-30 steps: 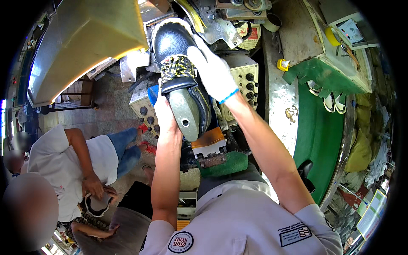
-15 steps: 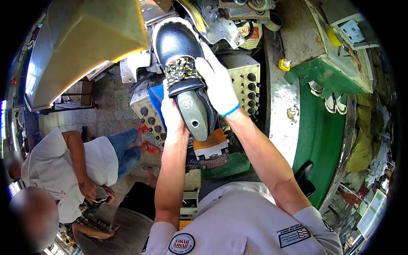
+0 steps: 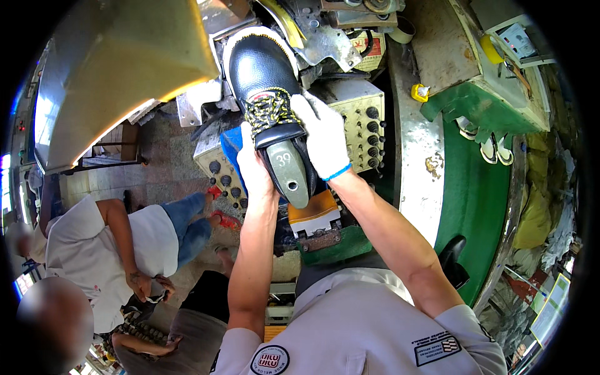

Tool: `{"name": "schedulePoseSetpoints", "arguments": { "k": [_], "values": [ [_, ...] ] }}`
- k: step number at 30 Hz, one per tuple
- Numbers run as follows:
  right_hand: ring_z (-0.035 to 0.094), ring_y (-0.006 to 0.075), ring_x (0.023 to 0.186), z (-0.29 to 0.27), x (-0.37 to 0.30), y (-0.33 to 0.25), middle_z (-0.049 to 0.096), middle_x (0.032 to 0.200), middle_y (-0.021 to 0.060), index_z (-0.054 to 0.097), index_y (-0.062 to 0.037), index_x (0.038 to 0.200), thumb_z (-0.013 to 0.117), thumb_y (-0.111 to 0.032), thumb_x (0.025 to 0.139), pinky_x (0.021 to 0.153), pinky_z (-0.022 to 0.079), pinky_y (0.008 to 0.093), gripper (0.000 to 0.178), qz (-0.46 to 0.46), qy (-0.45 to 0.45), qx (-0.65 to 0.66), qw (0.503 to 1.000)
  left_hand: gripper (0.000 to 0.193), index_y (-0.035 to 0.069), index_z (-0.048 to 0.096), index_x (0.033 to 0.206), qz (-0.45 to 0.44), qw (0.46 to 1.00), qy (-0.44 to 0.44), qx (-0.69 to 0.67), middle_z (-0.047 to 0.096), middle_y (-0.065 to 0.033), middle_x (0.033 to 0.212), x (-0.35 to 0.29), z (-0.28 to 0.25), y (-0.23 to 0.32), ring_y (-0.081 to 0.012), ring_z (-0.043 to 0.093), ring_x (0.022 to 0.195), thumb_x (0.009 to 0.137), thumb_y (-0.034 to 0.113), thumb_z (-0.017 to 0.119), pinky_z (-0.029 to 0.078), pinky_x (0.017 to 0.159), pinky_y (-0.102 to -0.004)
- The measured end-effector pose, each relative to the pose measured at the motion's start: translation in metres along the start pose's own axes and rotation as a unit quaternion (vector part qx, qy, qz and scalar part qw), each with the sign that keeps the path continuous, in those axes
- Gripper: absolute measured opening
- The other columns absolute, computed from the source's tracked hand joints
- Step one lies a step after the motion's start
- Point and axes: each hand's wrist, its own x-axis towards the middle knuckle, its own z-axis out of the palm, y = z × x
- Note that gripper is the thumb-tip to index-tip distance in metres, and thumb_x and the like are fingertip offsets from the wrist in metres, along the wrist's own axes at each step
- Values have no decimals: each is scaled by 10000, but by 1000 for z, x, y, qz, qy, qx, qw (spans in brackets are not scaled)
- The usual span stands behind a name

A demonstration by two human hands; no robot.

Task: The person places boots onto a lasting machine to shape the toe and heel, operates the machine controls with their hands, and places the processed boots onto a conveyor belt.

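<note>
A black leather shoe (image 3: pixel 262 65) with yellow-and-black laces (image 3: pixel 270 107) is held up in front of me, toe pointing away. A grey-green shoe last (image 3: pixel 289 167) with a round hole fills its opening and sticks out toward me. My left hand (image 3: pixel 255 167), in a white glove, grips the shoe's left side near the heel. On the other side my right hand (image 3: pixel 325 134), also white-gloved with a blue cuff edge, is closed against the ankle part beside the laces. The undersides of both hands' grip are hidden by the shoe. A pale, ragged edge runs around the toe.
Metal machine parts (image 3: pixel 325 37) lie just beyond the toe. A control box with black knobs (image 3: pixel 362 125) stands to the right, another knobbed panel (image 3: pixel 219 169) to the left. A large yellowish machine cover (image 3: pixel 125 69) overhangs the left. Two people (image 3: pixel 144 237) are at lower left.
My right hand has slid back from along the toe's side to the ankle by the laces. The shoe stays in nearly the same place, and my left hand still grips it.
</note>
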Motion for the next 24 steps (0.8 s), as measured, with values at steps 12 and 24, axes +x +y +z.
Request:
{"name": "schedulePoseSetpoints", "arguments": {
  "k": [12,24],
  "values": [
    [627,118,943,7,-4,15,727,1018,82,698,78,1162,631,-281,1033,857,507,287,387,4,20,43,999,496,-16,624,1253,12,1000,-25,10,726,-106,1113,6,-7,0,-192,709,979,1132,388,362,567,895,-344],
    [595,78,877,3,12,46,692,970,13,709,5,1059,603,-303,1052,798,497,279,326,28,-32,90,995,446,-2,668,1146,116,985,-71,105,719,-50,1035,19,-20,-9,-108,653,896,1143,318,358,530,826,-281]
  ]
}}
